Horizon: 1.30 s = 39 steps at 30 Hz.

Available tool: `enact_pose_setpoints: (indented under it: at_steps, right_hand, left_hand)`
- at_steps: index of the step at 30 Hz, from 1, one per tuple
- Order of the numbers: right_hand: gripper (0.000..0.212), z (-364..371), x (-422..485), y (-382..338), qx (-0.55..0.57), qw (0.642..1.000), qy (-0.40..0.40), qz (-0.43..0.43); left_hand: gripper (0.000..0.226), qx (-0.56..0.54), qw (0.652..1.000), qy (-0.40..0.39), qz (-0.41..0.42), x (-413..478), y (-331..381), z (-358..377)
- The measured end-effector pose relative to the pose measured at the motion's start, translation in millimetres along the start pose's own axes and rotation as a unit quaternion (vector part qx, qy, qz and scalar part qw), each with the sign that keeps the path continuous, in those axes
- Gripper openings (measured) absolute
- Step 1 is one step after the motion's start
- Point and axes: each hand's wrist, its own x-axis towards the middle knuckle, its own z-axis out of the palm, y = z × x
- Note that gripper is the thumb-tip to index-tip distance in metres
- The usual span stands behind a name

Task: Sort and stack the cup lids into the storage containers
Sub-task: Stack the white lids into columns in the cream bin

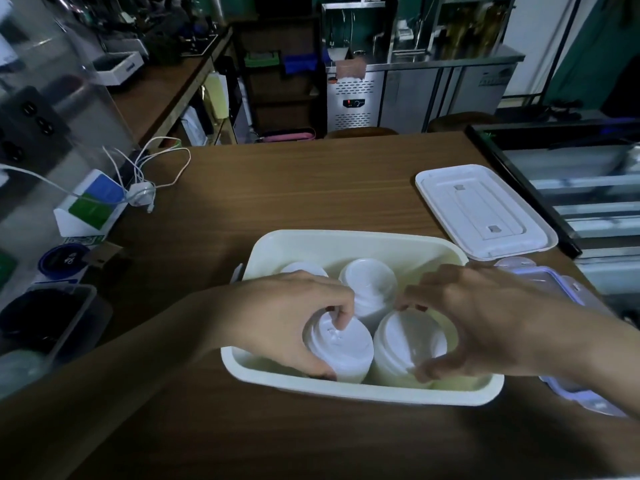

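Note:
A cream rectangular storage container (pixel 356 242) sits on the wooden table in front of me. Several stacks of white cup lids stand inside it. My left hand (pixel 287 317) grips the near-left lid stack (pixel 341 351), fingers curled over its top and thumb at its lower side. My right hand (pixel 485 323) grips the near-right lid stack (pixel 403 344), fingers at its far edge and thumb at its near edge. Another stack (pixel 369 284) stands behind them, and a further one (pixel 304 268) shows partly behind my left hand.
The container's white lid (pixel 485 211) lies at the back right. A clear clip-lock lid (pixel 581 386) lies partly under my right forearm. A dark bin (pixel 45 323), a blue cap (pixel 62 259), a card stand (pixel 91 206) and a white charger cable (pixel 142 195) lie left.

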Motion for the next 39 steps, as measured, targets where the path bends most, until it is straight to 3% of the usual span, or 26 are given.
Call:
enact_pose_setpoints:
  at_steps: [5, 8, 15, 21, 31, 39]
  right_hand:
    - [0.079, 13.9, 0.9, 6.0, -0.009, 1.0, 0.011, -0.024]
    - [0.078, 22.0, 0.0, 6.3, 0.073, 0.997, 0.0, -0.021]
    - [0.076, 22.4, 3.7, 6.0, 0.095, 0.995, 0.005, -0.011]
    - [0.072, 17.2, 12.2, 8.9, 0.072, 0.997, 0.029, -0.01]
    - [0.064, 13.0, 20.7, 20.3, 0.126, 0.991, 0.019, -0.027]
    - [0.066, 21.5, 29.8, 12.8, 0.068, 0.997, 0.018, 0.011]
  left_hand:
    - [0.034, -0.012, 1.0, -0.006, 0.004, 2.3, -3.2, -6.2]
    - [0.034, -0.019, 1.0, -0.006, -0.005, 3.7, -5.0, -5.0]
    - [0.061, -0.005, 1.0, 0.007, -0.012, 5.8, -4.6, 0.3]
    - [0.05, 0.015, 0.998, 0.054, -0.014, 8.7, -7.1, 7.3]
    - [0.055, -0.023, 0.998, 0.01, -0.05, 11.5, -11.9, -5.2]
    - [0.044, 0.031, 0.999, 0.033, -0.02, 11.8, -12.5, 7.0]
